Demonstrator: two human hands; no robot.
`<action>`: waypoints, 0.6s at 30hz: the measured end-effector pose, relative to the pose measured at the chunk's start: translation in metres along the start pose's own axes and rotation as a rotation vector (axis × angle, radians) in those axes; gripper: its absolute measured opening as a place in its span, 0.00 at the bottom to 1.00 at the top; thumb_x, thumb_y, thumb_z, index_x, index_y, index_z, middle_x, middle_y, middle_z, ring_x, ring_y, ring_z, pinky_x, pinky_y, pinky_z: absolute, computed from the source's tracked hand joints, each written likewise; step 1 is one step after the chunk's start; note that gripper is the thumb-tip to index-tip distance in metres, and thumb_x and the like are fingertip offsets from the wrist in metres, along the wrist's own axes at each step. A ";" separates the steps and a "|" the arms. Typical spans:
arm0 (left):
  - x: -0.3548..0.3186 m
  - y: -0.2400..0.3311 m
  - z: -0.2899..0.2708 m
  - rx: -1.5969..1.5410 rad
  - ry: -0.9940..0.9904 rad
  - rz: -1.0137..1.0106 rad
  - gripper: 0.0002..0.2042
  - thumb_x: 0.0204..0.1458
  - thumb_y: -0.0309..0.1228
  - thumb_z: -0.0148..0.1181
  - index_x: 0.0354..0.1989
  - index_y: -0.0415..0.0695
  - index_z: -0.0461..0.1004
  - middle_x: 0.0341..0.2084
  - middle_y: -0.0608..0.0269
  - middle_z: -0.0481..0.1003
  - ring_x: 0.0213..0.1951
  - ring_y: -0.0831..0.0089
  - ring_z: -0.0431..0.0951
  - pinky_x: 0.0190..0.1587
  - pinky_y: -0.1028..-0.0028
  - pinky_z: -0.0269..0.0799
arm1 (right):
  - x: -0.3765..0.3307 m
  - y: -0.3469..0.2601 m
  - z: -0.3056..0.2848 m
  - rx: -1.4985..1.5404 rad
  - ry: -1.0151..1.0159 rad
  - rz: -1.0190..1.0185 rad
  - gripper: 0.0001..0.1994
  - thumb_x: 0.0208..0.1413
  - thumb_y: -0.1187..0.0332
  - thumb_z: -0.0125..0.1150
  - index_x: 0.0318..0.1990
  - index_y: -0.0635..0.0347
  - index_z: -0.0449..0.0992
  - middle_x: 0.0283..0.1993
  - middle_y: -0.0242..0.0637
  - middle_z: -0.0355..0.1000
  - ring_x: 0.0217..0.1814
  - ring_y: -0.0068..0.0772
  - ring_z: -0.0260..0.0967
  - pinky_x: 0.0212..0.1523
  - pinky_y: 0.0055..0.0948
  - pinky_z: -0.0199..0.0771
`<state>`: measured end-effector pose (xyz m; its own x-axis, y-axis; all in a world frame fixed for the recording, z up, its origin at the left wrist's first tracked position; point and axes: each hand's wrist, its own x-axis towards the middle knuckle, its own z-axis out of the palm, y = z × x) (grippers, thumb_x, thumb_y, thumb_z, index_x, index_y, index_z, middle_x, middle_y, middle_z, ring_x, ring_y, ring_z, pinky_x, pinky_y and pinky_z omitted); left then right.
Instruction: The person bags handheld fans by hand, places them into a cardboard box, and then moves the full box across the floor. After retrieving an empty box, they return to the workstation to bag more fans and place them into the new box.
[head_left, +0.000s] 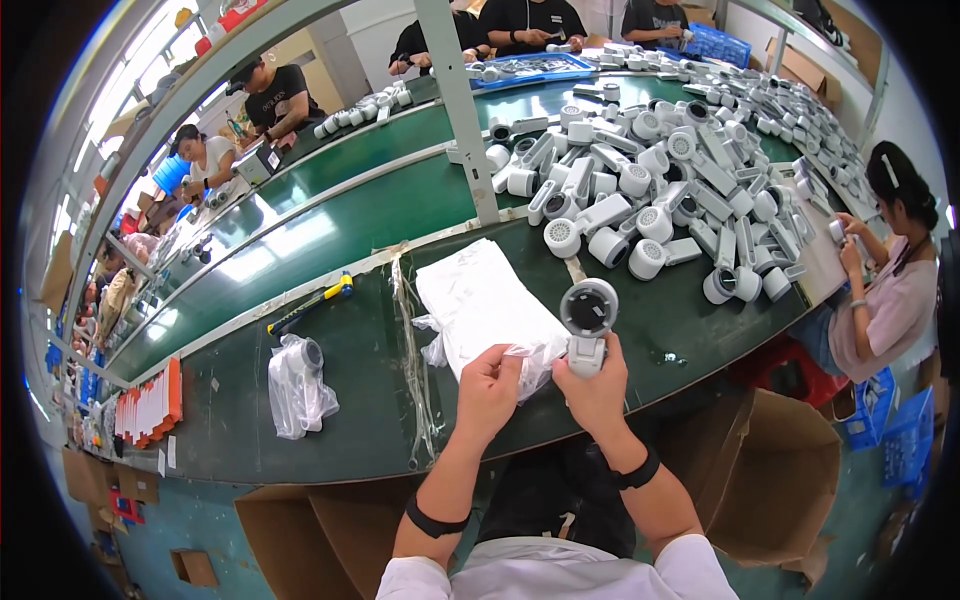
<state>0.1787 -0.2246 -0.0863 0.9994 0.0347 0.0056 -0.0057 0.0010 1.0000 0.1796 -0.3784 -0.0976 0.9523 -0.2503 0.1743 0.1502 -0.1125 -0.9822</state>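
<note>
Item, nearest: the right hand (597, 385) is gripping the handle of a white handheld fan (588, 322), fingers clenched round the handle, round grille head standing upright above the fist and just over the near table edge. Item: the left hand (488, 388) is pinching the mouth of a clear plastic bag (530, 357), fingers closed on the film, touching the fan's handle side. Step in hand, as judged: bagging of one fan, with the bag not yet drawn over it. The next move is calling for the bag mouth being held wide and the fan's head being lined up with it; thin film may be clinging shut.

Item, just beyond the hands: a stack of flat bags (480, 295) is lying on the green table (340, 350). Item, to the left: one bagged fan (298, 385) is resting apart; a yellow-and-black tool (312, 305) is lying further back; loose plastic strips (405, 330) are trailing between them.

Item, beyond and right: a heap of unbagged fans (650, 190) is crowding the table, near the working spot but not blocking it. An upright post (462, 110) is standing mid-table. An open cardboard box (775, 470) is sitting below right.

Item, far: other workers are sitting along the lines; one in pink (885, 290) is handling a fan at the right.
</note>
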 end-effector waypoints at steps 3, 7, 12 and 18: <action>0.001 -0.002 -0.003 -0.008 0.070 0.012 0.10 0.61 0.30 0.54 0.41 0.35 0.77 0.24 0.72 0.74 0.24 0.88 0.67 0.25 0.83 0.61 | -0.003 -0.011 -0.002 0.059 0.040 0.043 0.19 0.44 0.76 0.67 0.43 0.62 0.67 0.32 0.30 0.72 0.31 0.19 0.69 0.35 0.22 0.71; 0.000 0.005 0.008 -0.059 0.029 -0.012 0.10 0.61 0.29 0.54 0.42 0.35 0.77 0.24 0.70 0.75 0.23 0.86 0.69 0.25 0.82 0.64 | -0.014 -0.023 0.002 0.234 -0.055 0.072 0.23 0.44 0.77 0.68 0.48 0.63 0.66 0.35 0.32 0.73 0.33 0.20 0.71 0.36 0.23 0.73; 0.003 0.003 0.006 -0.104 -0.006 -0.072 0.10 0.62 0.30 0.53 0.43 0.35 0.76 0.23 0.68 0.74 0.22 0.84 0.69 0.24 0.81 0.65 | -0.005 -0.013 0.003 0.111 -0.011 0.086 0.22 0.42 0.74 0.69 0.45 0.62 0.68 0.35 0.32 0.73 0.34 0.21 0.70 0.38 0.24 0.72; 0.007 0.006 0.005 -0.495 0.082 -0.194 0.10 0.62 0.31 0.54 0.38 0.37 0.77 0.19 0.71 0.69 0.18 0.84 0.65 0.20 0.80 0.60 | -0.013 -0.003 -0.002 0.011 0.102 0.074 0.18 0.43 0.74 0.65 0.43 0.63 0.68 0.32 0.30 0.71 0.32 0.21 0.69 0.35 0.24 0.71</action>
<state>0.1863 -0.2294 -0.0803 0.9778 0.0652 -0.1990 0.1431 0.4855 0.8624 0.1665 -0.3773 -0.0962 0.9288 -0.3545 0.1074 0.0843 -0.0801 -0.9932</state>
